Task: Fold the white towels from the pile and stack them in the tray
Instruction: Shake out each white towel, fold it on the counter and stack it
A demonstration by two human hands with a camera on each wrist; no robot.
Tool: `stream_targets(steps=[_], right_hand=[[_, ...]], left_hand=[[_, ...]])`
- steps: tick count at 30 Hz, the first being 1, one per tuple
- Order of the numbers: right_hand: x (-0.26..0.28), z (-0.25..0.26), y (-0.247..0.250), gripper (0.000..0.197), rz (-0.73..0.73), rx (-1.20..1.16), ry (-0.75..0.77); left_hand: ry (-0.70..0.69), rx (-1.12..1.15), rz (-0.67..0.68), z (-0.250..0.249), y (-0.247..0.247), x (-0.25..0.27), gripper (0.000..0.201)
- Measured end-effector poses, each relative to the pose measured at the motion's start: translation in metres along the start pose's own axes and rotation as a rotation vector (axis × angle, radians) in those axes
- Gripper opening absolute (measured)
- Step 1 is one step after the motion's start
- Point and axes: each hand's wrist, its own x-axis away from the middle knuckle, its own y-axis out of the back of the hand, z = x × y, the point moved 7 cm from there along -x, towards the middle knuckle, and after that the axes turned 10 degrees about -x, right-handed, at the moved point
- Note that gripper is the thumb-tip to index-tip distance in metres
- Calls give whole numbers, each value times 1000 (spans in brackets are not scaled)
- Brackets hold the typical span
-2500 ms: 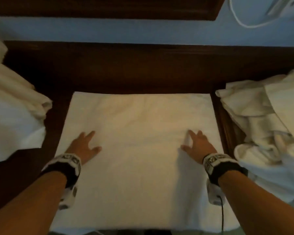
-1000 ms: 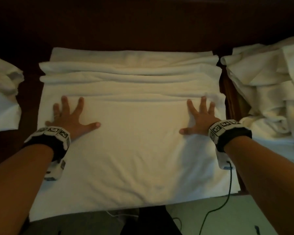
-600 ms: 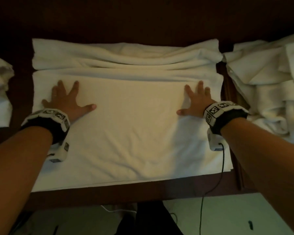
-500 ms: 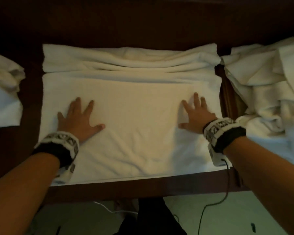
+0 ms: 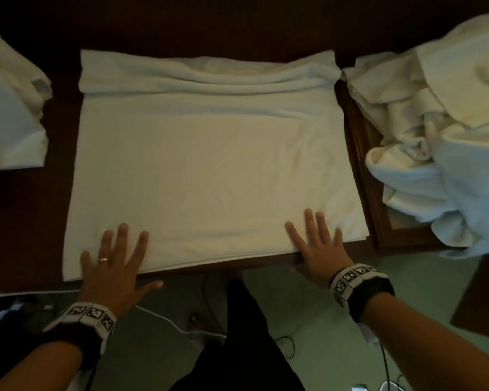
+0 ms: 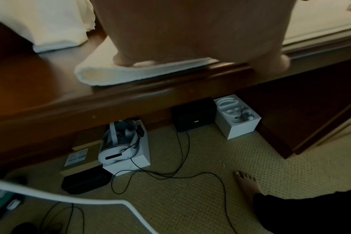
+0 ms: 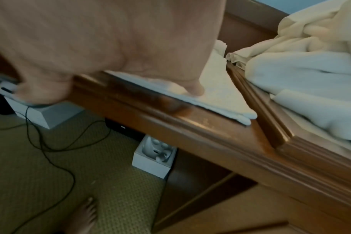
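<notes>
Across the middle of the head view, spread flat on the dark brown wooden tabletop (image 5: 26, 221): a wide white terry towel (image 5: 209, 165), folded double, its far edge bunched into long ridges toward the top of the frame, its near edge running just inside the table's front lip. At lower left of that towel, the left hand (image 5: 112, 266), fingers straight and splayed, fingertips pressing the towel's near left corner, palm and thumb hanging past the table edge, a ring on one finger; nothing gripped. At lower right, the right hand (image 5: 319, 249), likewise flat and spread, fingers resting on the towel's near right corner, heel of the hand over the edge; nothing gripped. In the left wrist view, fingertips (image 6: 126, 61) pushing down on the rounded folded corner (image 6: 110, 74). In the right wrist view, one fingertip (image 7: 194, 88) on the cloth close to the table lip. At the right of the head view, a rumpled pile of white towels (image 5: 435, 131) heaped in a brown wooden tray (image 5: 362, 176), one loose end touching the flat towel's far right corner. At upper left, more white cloth (image 5: 9, 114), well apart from the left hand. Below the table, green carpet (image 6: 190, 197), black cables, a white headset on a white box (image 6: 126, 159), a bare foot (image 6: 247, 185).
</notes>
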Motion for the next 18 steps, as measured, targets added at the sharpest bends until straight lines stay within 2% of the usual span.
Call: stream_targets(steps=[3, 7, 9, 12, 15, 18], right_hand=[[12, 1, -10, 92, -167, 9, 81], [28, -5, -15, 105, -303, 53, 112], [29, -9, -8, 100, -309, 86, 107], [27, -21, 13, 74, -302, 90, 6], [31, -27, 35, 40, -269, 93, -48], [36, -27, 48, 26, -161, 107, -87]], left_hand=[[-22, -26, -20, -3, -4, 10, 122], [-27, -146, 37, 0, -13, 26, 135], [-34, -162, 20, -1, -6, 29, 122], [10, -146, 21, 0, 10, 30, 98], [42, -92, 78, 6, 20, 31, 91], [34, -45, 168, 11, 26, 35, 80]])
